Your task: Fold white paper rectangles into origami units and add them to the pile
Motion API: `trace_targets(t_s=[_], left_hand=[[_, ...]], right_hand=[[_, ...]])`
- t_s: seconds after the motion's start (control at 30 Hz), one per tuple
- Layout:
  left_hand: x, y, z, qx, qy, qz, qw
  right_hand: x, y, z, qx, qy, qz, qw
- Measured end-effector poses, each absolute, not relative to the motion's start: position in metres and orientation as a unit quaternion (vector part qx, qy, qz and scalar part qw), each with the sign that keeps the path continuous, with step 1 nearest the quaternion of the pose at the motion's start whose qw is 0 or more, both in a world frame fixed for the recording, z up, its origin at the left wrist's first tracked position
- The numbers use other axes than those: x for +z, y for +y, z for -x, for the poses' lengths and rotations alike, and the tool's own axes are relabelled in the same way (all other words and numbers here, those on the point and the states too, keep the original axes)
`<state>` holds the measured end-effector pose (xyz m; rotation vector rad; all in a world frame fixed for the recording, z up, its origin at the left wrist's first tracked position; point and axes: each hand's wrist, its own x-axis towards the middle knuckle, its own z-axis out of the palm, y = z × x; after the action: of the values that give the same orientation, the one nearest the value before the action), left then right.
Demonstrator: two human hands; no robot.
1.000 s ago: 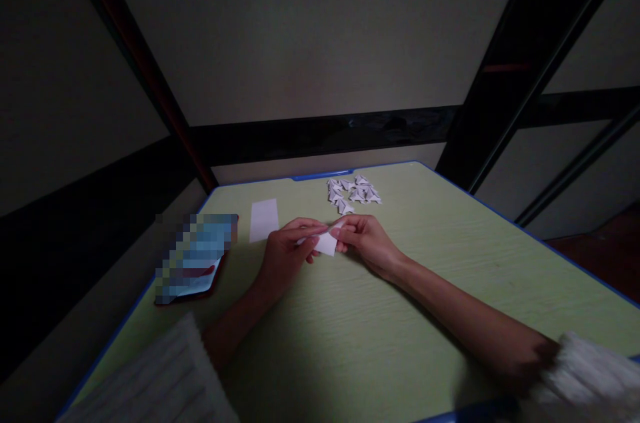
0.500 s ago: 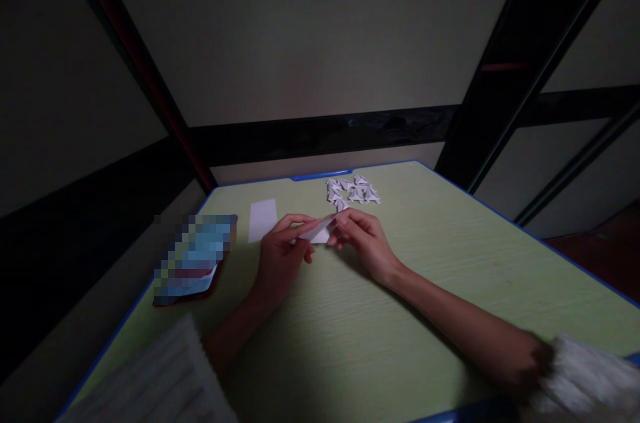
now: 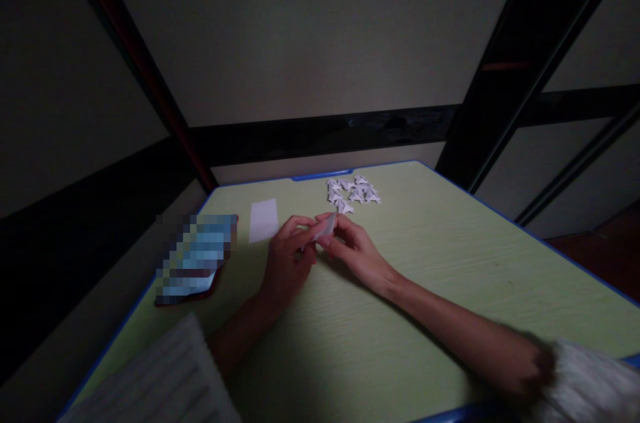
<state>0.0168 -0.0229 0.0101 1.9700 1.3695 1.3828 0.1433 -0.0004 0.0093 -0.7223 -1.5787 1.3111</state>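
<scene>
Between my two hands a small piece of white folded paper (image 3: 327, 228) is held a little above the table, partly covered by fingers. My left hand (image 3: 289, 256) is closed on its left side, thumb and fingers pinching it. From the right, my right hand (image 3: 357, 251) grips the other edge between thumb and fingers. Just beyond the fingertips lies a group of several small folded white paper figures (image 3: 356, 193). A flat white sheet of paper (image 3: 263, 220) rests to the left of my left hand.
The light green table (image 3: 450, 263) has a blue rim. At its left side lies a device (image 3: 200, 259) with a blurred-out screen and a dark red edge. A pale panel wall (image 3: 320, 29) with a black band stands behind the table.
The white paper between my hands has turned more upright and shows less of its surface. My hands have come closer together, uncovering the nearest folded figure.
</scene>
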Motion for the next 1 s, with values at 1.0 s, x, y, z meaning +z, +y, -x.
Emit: trace_targets(t_s=[1.0], left_hand=[[0.011, -0.016, -0.017, 0.48, 0.463, -0.508, 0.545]], right_hand=[[0.007, 0.016, -0.155, 0.529, -0.619, 0.353, 0.461]])
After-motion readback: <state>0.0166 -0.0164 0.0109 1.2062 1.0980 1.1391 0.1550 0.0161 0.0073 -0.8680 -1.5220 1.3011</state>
